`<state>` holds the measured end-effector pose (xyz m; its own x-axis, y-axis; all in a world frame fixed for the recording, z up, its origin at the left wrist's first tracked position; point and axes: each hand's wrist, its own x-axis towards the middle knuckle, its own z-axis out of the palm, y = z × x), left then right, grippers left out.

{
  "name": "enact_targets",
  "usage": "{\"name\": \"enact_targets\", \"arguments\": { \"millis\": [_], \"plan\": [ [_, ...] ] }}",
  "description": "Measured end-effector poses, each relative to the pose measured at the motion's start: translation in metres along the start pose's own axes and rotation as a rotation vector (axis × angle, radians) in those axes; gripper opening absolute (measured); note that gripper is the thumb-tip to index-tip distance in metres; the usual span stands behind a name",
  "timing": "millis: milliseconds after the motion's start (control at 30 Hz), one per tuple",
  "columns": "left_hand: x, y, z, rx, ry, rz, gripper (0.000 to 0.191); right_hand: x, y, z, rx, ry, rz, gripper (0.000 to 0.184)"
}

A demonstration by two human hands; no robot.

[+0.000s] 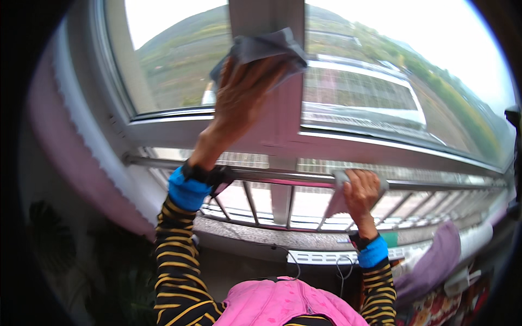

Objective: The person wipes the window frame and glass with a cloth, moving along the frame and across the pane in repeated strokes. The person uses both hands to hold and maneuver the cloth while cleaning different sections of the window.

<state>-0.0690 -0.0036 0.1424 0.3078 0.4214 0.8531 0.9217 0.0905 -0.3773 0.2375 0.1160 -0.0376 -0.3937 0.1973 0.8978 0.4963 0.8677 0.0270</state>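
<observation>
A grey cloth (265, 47) is bunched under the fingers of my left hand (244, 91), which presses it against the upright window frame (285, 106) between two panes. Lower on the right, my right hand (361, 191) grips the round metal handrail (281, 177) through a second, lighter cloth (336, 201). One corner of that cloth hangs below the rail. My left fingertips are partly hidden behind the grey cloth.
Thin metal balusters (251, 203) run below the handrail, above a speckled stone sill (261, 232). At left hangs a pink curtain (81, 155) with a white edge. A purple cloth (436, 256) lies at lower right. Dark plant leaves (49, 228) stand at lower left.
</observation>
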Motion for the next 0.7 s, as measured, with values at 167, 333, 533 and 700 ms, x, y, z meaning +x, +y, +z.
{"name": "enact_targets", "arguments": {
  "millis": [167, 333, 533, 700],
  "plan": [
    [-0.033, 0.025, 0.001, -0.004, -0.095, 0.058, 0.062, -0.003, 0.004, 0.001, 0.044, -0.012, 0.022, 0.025],
    [-0.053, 0.054, 0.007, -0.036, -0.178, 0.004, 0.059, -0.004, 0.004, 0.002, 0.069, 0.024, 0.026, 0.024],
    [-0.07, 0.089, 0.014, -0.185, -0.295, -0.055, 0.053, -0.006, 0.005, 0.004, 0.081, 0.046, 0.041, 0.027],
    [-0.074, 0.11, 0.018, -0.198, -0.345, -0.013, 0.047, -0.009, 0.012, 0.0, 0.102, 0.042, -0.006, 0.033]
  ]
}}
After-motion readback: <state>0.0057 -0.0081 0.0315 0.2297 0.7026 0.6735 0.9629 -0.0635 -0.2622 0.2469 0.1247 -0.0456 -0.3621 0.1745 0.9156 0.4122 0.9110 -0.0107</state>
